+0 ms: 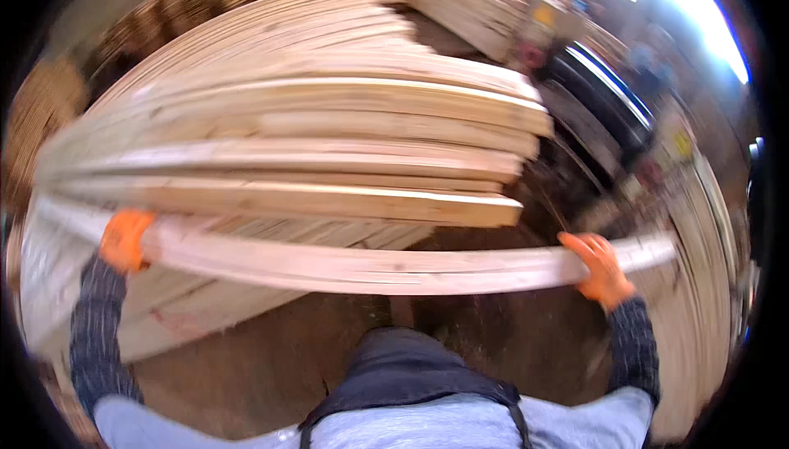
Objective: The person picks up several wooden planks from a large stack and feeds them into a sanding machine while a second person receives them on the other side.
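Observation:
A long pale wooden board [386,268] lies crosswise in front of my body, bowed by the lens. Toward its left part, my left hand [126,240] in an orange glove is closed around it. Near the other end, my right hand [600,268], gloved the same, grips the board with the fingers over its far edge; the thumb side is partly hidden. The board's right tip extends past that hand. Just beyond it rises a stack of thick planks [329,153], their ends uneven on the right. Motion blurs the picture somewhat.
More boards [189,309] lie slanted under the held one at left. Another pile of long boards [699,285] stands at right. A machine with a dark shiny roller [596,96] is at the far right. Further stacks [468,5] fill the back. Brown floor [246,375] shows near me.

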{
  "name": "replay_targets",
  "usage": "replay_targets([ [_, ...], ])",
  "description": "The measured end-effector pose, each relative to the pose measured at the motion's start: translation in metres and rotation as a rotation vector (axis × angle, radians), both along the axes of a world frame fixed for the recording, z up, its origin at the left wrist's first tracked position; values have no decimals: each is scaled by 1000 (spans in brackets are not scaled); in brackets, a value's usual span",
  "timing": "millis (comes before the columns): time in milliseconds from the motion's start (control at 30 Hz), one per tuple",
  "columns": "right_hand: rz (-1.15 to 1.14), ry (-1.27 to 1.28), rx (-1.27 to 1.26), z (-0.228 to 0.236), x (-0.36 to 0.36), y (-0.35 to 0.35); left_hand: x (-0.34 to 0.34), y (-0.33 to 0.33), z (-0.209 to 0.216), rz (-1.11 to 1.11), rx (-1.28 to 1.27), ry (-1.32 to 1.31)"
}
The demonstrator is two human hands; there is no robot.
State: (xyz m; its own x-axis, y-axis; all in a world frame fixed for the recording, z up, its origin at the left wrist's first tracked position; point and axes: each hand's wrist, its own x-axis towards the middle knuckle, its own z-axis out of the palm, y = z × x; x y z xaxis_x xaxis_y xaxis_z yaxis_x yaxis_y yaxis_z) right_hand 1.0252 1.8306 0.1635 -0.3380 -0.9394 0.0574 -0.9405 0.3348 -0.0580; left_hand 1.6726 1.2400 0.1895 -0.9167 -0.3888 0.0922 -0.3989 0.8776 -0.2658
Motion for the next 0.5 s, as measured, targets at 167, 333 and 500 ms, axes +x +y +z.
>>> replay_targets([
  [167, 59, 112, 26, -31, -19, -11, 34, 6, -40, -102, -195, 200],
  [333, 47, 145, -4, -51, -50, -6, 39, 72, -24, 14, -274, 104],
  [500, 86, 163, -21, -68, -79, -18, 24, 171, -11, 371, -120, -160],
])
